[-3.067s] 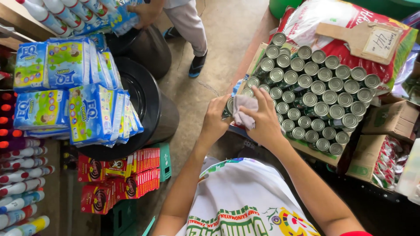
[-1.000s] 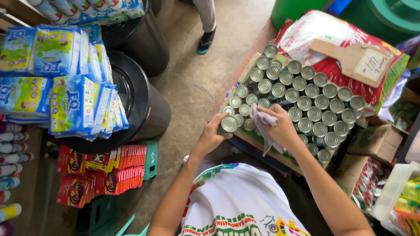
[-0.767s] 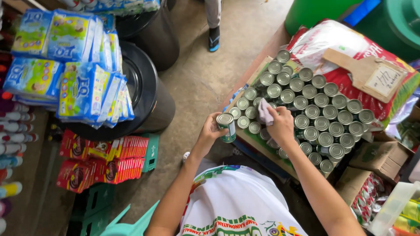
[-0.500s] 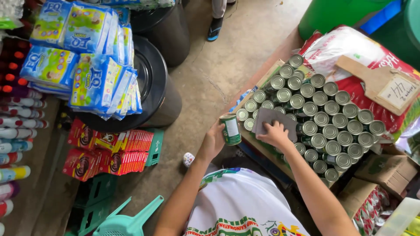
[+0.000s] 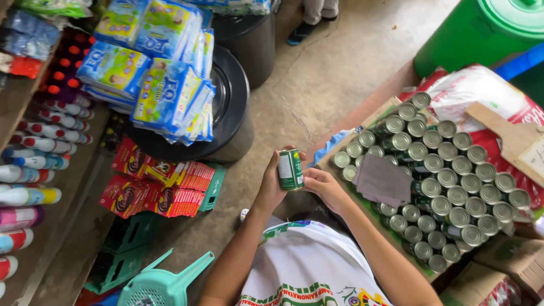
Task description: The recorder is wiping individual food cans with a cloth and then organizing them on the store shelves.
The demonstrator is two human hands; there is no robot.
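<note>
Left hand (image 5: 271, 190) closed around a green can (image 5: 290, 169), held upright just left of the tray (image 5: 362, 122) of cans. Right hand (image 5: 322, 184) loosely curled, fingertips touching the can's lower side. Grey cloth (image 5: 383, 180) lying atop the tray's cans.

A can (image 5: 290, 169) sits at frame centre between both hands; a tray of cans (image 5: 436, 181) lies right, with a cloth (image 5: 383, 180) on them; packets (image 5: 156, 85) upper left.
</note>
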